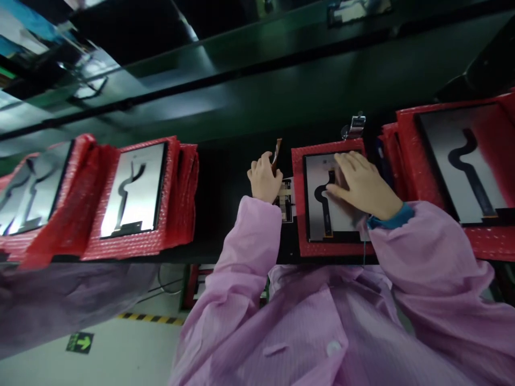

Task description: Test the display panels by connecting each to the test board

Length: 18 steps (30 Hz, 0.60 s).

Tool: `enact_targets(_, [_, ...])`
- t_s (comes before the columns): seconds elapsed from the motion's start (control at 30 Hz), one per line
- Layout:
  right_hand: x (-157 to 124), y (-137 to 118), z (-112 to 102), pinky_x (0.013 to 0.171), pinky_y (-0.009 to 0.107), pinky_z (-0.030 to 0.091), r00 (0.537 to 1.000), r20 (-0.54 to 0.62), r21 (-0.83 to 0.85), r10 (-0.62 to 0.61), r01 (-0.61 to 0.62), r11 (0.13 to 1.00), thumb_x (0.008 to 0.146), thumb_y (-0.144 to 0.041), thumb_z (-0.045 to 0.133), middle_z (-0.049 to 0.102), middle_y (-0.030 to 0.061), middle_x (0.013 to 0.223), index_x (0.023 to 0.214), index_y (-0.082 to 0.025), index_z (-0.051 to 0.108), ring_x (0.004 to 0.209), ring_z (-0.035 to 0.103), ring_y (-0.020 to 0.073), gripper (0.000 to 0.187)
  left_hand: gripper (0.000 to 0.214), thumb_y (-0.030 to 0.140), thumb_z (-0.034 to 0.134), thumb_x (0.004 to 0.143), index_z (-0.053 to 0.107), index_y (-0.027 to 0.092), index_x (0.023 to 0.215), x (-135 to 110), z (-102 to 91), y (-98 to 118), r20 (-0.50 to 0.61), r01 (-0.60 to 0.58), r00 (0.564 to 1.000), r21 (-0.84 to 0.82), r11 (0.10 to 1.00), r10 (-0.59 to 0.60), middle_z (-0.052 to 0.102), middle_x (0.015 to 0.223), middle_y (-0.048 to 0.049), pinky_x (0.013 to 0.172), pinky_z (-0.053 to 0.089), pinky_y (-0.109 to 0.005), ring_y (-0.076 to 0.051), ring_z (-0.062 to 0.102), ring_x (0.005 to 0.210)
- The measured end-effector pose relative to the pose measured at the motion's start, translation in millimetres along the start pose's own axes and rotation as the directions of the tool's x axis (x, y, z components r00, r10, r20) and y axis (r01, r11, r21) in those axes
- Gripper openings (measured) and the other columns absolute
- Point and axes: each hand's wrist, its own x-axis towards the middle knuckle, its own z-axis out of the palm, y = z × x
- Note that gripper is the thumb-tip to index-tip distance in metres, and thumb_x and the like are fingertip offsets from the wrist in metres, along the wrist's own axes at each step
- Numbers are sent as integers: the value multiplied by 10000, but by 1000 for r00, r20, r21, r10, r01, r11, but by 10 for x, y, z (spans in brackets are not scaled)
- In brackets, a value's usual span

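At the far left, silver panels (43, 188) lie on red wrap, cut off by the frame edge; next stands a red stack (185, 198) with another panel (139, 203), its dark ribbon running near to far. On the black table (221, 187), the left hand (264, 178) has its grip closed, with a brown strip (276, 155) apparently pinched between thumb and fingers; the strip points far, tilting slightly right, its near end hidden. A small flat part (286, 199), partly covered, lies just beside that hand. Right of it, the central panel (344, 222) rests on a red sheet (298, 214), long axis near to far, its black ribbon (326, 214) curving away from the near edge. The right hand (364, 185) lies over its right side, grip loosely spread, hiding the far right corner; whether it presses I cannot tell. The rightmost panel (454, 187) is blurred.
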Motion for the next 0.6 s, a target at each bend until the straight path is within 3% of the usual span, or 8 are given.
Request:
enact_targets(0.13, [-75,1,116,1206,617,309,981,158,32,-115,111,993,847,-597,668,293,240,1626,1575,-43,276,1536,216,424,995,668,38,702,727,477,254,1318,35,38,-147,-60,-14,998,-354,935,-8,642,850,22,923,500,-407,-189,628,888])
enact_targets(0.27, [-115,-49,165,1222,593,302,978,136,31,-156,153,988,900,-549,623,302,245,1621,1579,-53,270,1539,235,395,913,612,267,752,850,445,275,1379,110,62,-245,-75,-30,997,-625,780,-23,699,935,-8,845,526,-326,-163,676,891])
enact_targets(0.37, [-111,-109,159,1228,564,315,979,119,54,-163,157,986,909,-482,637,365,232,1591,1569,-63,300,1515,297,378,851,430,432,691,919,555,275,1296,135,29,-230,-80,-49,997,-708,705,-11,706,885,-2,817,546,-301,-145,693,841])
enact_targets(0.47, [-98,-145,165,1220,532,349,984,118,97,-137,126,987,883,-406,692,412,207,1562,1560,-86,326,1485,351,362,834,300,503,673,919,684,246,1073,116,-40,-149,-74,-72,997,-727,683,26,703,847,-6,784,566,-279,-138,703,810])
enact_targets(0.6, [-94,-128,213,1245,578,279,987,123,106,-104,91,990,885,-485,675,278,225,1635,1585,-78,264,1548,210,389,908,306,527,683,903,683,223,861,67,-114,-43,-122,-118,992,-745,657,41,703,791,-3,725,571,-257,-121,688,745])
